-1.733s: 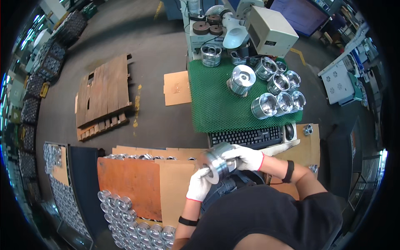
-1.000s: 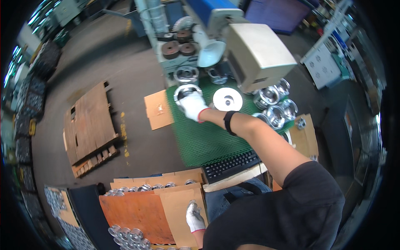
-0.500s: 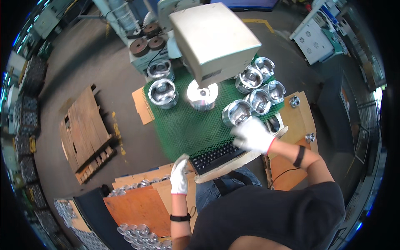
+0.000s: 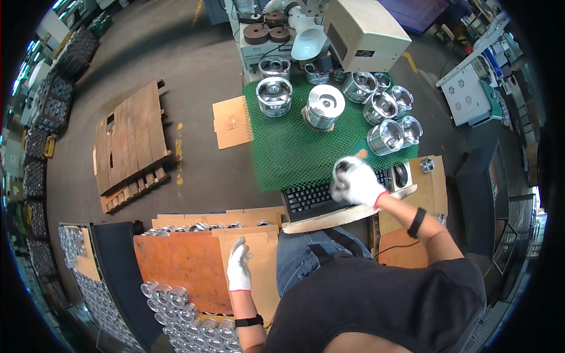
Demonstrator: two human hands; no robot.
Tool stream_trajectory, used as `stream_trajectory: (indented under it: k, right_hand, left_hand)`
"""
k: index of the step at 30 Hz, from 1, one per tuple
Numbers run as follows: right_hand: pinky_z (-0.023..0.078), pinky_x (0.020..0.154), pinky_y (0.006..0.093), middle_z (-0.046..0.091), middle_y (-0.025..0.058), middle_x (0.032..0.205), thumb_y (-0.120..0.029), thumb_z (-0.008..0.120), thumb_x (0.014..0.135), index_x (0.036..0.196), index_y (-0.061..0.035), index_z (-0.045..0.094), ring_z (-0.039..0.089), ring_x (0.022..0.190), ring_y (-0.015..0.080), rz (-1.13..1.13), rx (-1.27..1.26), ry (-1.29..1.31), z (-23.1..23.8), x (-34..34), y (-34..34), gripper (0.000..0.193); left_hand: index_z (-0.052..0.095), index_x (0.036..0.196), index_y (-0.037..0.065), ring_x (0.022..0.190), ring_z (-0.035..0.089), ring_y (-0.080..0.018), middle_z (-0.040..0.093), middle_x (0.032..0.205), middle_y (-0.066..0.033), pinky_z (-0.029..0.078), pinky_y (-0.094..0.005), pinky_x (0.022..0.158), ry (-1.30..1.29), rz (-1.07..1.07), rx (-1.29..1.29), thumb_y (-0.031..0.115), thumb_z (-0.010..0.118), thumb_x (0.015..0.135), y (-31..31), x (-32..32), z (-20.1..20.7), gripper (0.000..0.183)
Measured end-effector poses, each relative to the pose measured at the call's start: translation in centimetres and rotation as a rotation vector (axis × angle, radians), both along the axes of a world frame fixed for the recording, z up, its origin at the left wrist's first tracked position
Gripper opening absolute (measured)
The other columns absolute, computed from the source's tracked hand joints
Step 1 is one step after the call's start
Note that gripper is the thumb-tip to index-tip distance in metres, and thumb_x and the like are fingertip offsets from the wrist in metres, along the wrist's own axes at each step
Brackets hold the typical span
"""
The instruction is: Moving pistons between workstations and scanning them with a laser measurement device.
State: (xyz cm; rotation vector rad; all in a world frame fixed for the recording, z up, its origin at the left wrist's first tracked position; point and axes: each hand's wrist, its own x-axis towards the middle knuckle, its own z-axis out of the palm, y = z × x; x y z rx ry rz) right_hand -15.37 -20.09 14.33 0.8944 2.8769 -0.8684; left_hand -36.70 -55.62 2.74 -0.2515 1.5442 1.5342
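My right hand (image 4: 360, 183), in a white knit glove, is closed on a metal piston (image 4: 340, 169) above the black keyboard (image 4: 311, 199). Much of that piston is hidden by the fingers and blurred. My left hand (image 4: 239, 267), also gloved, hovers over the cardboard at the lower left, its fingers stretched out and holding nothing. On the green mesh mat (image 4: 282, 159) a bright piston (image 4: 323, 107) stands alone, crown up. Several more pistons (image 4: 385, 137) are grouped at the mat's right side, and another piston (image 4: 274, 97) stands at its left.
A beige box-shaped machine head (image 4: 368, 38) overhangs the mat's far edge. Beside the keyboard lies a black mouse (image 4: 401, 175). Rows of pistons (image 4: 176, 296) fill the lower left beside an orange board (image 4: 182, 273). A wooden pallet (image 4: 134, 141) lies on the floor at left.
The view has shifted, so the bench appears higher and further right. My right hand has closed on a piston and come nearer my body. My left hand stays empty, lower over the cardboard.
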Motion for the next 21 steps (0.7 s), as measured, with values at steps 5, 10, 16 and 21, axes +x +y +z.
stream_trajectory:
  k: [5, 10, 16, 21]
  right_hand:
    - [0.050, 0.066, 0.0389, 0.065, 0.0131, 0.079, -0.033, 0.065, 0.076, 0.093, -0.0054, 0.067, 0.064, 0.072, 0.0295, 0.384, -0.208, 0.213, 3.2, -6.2, -8.8, 0.032]
    - [0.049, 0.072, 0.0251, 0.067, 0.0031, 0.091, -0.022, 0.074, 0.080, 0.113, 0.0016, 0.063, 0.058, 0.081, 0.0083, 0.279, -1.248, 0.286, 12.7, -11.2, -9.9, 0.042]
    - [0.048, 0.087, 0.0266, 0.066, 0.0079, 0.109, -0.016, 0.067, 0.086, 0.125, 0.0066, 0.056, 0.059, 0.096, 0.0086, 0.075, -1.071, 0.268, 8.7, -12.1, -6.1, 0.047]
    - [0.045, 0.097, 0.0312, 0.061, 0.0093, 0.120, -0.020, 0.065, 0.086, 0.134, 0.0049, 0.046, 0.058, 0.107, 0.0160, -0.116, -1.709, 0.402, 3.4, -7.0, -1.0, 0.057]
  left_hand:
    - [0.046, 0.136, 0.001, 0.117, 0.051, -0.0216, 0.054, 0.130, -0.0153, 0.048, -0.0334, 0.085, -0.247, 0.091, 0.314, 0.037, 0.050, 0.095, 3.1, 1.3, 2.8, 0.054]
    - [0.045, 0.133, 0.002, 0.122, 0.051, -0.0237, 0.053, 0.131, -0.0169, 0.044, -0.0388, 0.103, 0.655, -0.243, 0.316, 0.038, 0.043, 0.099, 6.9, 1.4, 11.6, 0.049]
    - [0.046, 0.132, -0.001, 0.112, 0.058, -0.0266, 0.057, 0.126, -0.0164, 0.050, -0.0416, 0.096, -0.175, 0.334, 1.270, 0.034, 0.055, 0.095, 9.5, -0.2, 12.5, 0.052]
    - [0.048, 0.129, -0.004, 0.110, 0.059, -0.0291, 0.056, 0.126, -0.0181, 0.050, -0.0452, 0.095, -0.007, 0.125, 0.573, 0.036, 0.050, 0.098, 14.2, 1.5, 16.9, 0.051]
